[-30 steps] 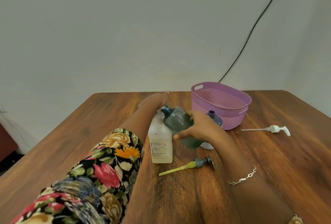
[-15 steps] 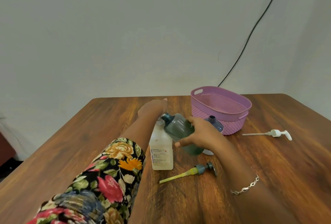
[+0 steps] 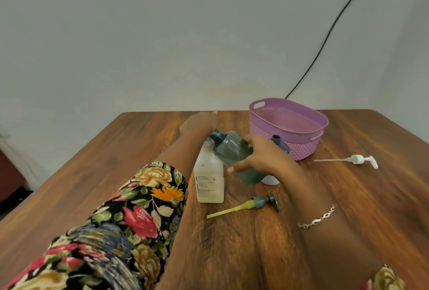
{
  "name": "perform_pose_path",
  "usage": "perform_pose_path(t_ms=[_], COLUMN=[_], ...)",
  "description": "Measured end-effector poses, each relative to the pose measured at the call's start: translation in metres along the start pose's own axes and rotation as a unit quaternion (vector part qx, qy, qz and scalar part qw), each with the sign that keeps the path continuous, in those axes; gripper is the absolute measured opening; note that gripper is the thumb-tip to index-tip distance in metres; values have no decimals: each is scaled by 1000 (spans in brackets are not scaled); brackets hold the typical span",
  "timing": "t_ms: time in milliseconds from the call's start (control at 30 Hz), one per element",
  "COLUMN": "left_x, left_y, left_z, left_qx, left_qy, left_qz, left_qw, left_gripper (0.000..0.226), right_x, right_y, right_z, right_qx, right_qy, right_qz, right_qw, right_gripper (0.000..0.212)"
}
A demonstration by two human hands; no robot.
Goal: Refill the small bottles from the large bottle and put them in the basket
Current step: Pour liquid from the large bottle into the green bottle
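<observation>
A grey-green bottle (image 3: 234, 154) is gripped in the right hand (image 3: 260, 157), fingers wrapped round its body, and is tilted with its open neck toward the top of the white bottle (image 3: 210, 178) standing just beside it. Teal liquid is seen pooled in the tilted bottle's lower end. The left hand (image 3: 198, 125) is reached over and behind the white bottle's top; whether it is closed on the neck cannot be told, as the grasp is hidden by the forearm.

Compared with half a second ago, little is altered: the tilt and the hold are kept much as they were, and only the view is shifted slightly. Pouring, it is judged, is only being lined up or barely begun; no stream can be made out.

On the white bottle a label with small print is carried, with vertical lettering that appears to read "CHG" at its end; the rest is too small to be read. No other writing is legible.

A second dark bottle (image 3: 279, 143) with an open neck is stood behind the right hand, next to the purple basket (image 3: 290, 106), in which no bottle is seen. Two pump tops are laid on the wooden table (image 3: 371, 208): a grey one with a yellow tube (image 3: 246, 206) near the white bottle, and a white pump (image 3: 355, 159) well apart to the right.
</observation>
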State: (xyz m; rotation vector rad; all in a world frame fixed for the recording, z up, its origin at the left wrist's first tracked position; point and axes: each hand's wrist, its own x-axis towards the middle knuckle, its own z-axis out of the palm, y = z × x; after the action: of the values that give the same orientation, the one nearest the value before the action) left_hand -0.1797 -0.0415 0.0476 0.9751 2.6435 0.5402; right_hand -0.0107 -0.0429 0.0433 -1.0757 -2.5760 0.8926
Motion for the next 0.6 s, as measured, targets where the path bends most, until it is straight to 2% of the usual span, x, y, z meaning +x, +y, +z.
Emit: perform_pose_path(t_ms=[300,467,600], left_x=[-6,-1,0], left_y=[15,1,-1], left_z=[-15,-2,-2], left_qx=[-7,-5,-2], left_qy=[-59,-17,-7], left_qz=[23,10,24], left_qw=[998,1000,1000], left_gripper=[65,55,59], right_x=[0,1,2], right_y=[-5,0,2], right_z=[-11,-2,0], right_qx=[-23,-18,-15], right_qy=[16,-2,-3], right_qz=[-15,-5,-8], right_qw=[999,1000,1000], right_gripper=[76,77,79])
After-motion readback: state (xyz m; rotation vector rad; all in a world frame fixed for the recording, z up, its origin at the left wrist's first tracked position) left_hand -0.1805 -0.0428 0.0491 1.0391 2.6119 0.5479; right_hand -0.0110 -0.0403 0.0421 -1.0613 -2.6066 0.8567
